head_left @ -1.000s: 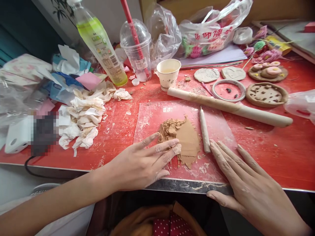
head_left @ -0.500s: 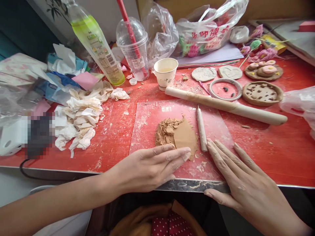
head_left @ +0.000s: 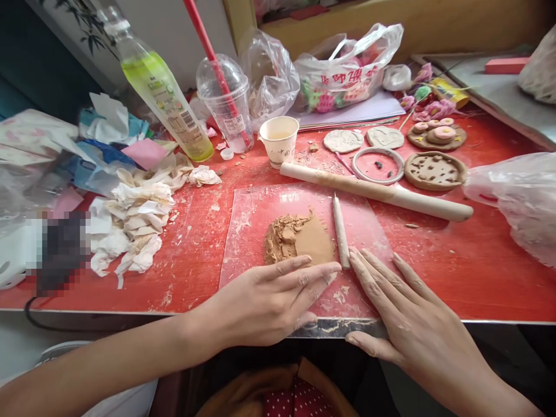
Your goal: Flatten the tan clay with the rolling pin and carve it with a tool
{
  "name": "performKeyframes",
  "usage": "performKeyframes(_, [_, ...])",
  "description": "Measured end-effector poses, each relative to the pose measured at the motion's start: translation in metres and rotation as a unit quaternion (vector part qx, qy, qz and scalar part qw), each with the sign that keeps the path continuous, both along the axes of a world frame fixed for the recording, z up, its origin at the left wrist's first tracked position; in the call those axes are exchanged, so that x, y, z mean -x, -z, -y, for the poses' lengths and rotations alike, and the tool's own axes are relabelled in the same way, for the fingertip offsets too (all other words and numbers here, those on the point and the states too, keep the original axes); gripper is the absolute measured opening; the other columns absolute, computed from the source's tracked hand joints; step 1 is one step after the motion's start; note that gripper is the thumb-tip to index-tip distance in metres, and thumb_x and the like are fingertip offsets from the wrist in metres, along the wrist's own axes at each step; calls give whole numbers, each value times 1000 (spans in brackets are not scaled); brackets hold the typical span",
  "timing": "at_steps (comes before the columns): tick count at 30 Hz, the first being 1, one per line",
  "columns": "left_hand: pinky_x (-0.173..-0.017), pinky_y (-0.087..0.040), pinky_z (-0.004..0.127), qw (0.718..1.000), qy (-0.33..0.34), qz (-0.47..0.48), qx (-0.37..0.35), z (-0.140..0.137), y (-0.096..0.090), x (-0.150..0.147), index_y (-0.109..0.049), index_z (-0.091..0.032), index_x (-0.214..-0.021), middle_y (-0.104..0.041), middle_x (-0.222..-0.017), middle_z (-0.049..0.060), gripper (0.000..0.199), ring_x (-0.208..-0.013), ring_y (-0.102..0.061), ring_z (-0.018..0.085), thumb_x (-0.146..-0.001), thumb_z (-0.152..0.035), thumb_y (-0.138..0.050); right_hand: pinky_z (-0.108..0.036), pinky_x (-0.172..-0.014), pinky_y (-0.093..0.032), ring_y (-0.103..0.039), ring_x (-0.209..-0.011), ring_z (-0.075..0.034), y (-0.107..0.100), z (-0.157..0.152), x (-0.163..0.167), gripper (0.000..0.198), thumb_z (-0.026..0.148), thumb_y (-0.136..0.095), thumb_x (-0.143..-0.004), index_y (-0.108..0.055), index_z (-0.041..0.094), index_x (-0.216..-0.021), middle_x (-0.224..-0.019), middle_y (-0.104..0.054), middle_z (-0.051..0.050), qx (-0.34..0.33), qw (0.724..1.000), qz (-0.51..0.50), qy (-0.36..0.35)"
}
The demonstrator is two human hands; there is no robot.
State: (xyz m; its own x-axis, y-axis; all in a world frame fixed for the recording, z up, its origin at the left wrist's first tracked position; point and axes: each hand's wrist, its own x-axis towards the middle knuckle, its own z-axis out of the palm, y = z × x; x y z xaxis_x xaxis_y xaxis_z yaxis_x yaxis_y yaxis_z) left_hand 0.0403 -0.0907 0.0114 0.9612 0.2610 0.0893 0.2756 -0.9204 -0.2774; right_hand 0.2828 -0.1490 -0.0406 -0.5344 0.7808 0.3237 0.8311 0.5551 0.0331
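Observation:
A flattened patch of brown clay lies on a clear plastic sheet; its left part is rough and lumpy, its right part smooth. My left hand reaches over the clay's near edge with fingers stretched out, covering some of it. Whether it touches the clay I cannot tell. A slim, pale clay tool with a thin pointed end rests right of the clay. Beside its near end, my right hand lies with fingers spread over the sheet's right edge, the thumb at the table's front edge. It holds nothing.
A long rolling pin lies behind the sheet. Further back stand a paper cup, a plastic cup with a red straw and a tilted bottle. Decorated clay discs sit at the right, crumpled tissues at the left.
The camera view has shifted, so the tabletop things sit further left in the picture. My left hand has slid slightly right relative to the clay. My right hand stays beside the clay tool.

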Motion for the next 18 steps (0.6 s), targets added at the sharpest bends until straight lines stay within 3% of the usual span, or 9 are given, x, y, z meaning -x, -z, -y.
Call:
performKeyframes(4, [-118,5,35,999,-11,12,30,-9,0,5,-44,-7,-133,-45,-141,8,44,-139,-26,13,-95,-30,-41,-42,-114,-18,-37,-133,-23,-1,1,1,83,64,-35,-86,-30,3,-142,-144,-40,-15,6,1000,4,1])
performKeyframes(7, [-118,5,34,990,-6,14,138,-23,-11,5,-42,-9,-135,-45,-141,8,44,-138,-28,12,-97,-30,-36,-43,-114,-19,-38,-133,-24,-1,1,2,85,64,-37,-85,-26,3,-143,-144,-40,-15,13,1000,7,8])
performKeyframes(11, [-116,-18,34,952,-9,15,306,-64,-24,-3,-34,-19,-141,-35,-147,3,45,-137,-30,13,-98,-26,-25,-44,-112,-24,-40,-131,-25,-3,1,3,87,63,-38,-85,-19,4,-146,-143,-41,-16,10,1000,2,14])
performKeyframes(14, [-111,-29,33,931,-85,54,351,-95,-17,-10,-29,-19,-143,-32,-149,4,47,-135,-34,15,-98,-28,-25,-44,-111,-25,-42,-129,-25,-3,1,4,88,64,-38,-84,-20,3,-145,-141,-43,-17,-4,1000,2,19])
performKeyframes(18, [-110,-30,31,905,-97,62,409,-108,-1,-15,-35,-20,-141,-29,-149,3,47,-135,-34,15,-97,-31,-24,-43,-112,-24,-44,-128,-25,-2,0,4,88,64,-38,-84,-24,0,-143,-140,-44,-18,-17,1000,10,13])
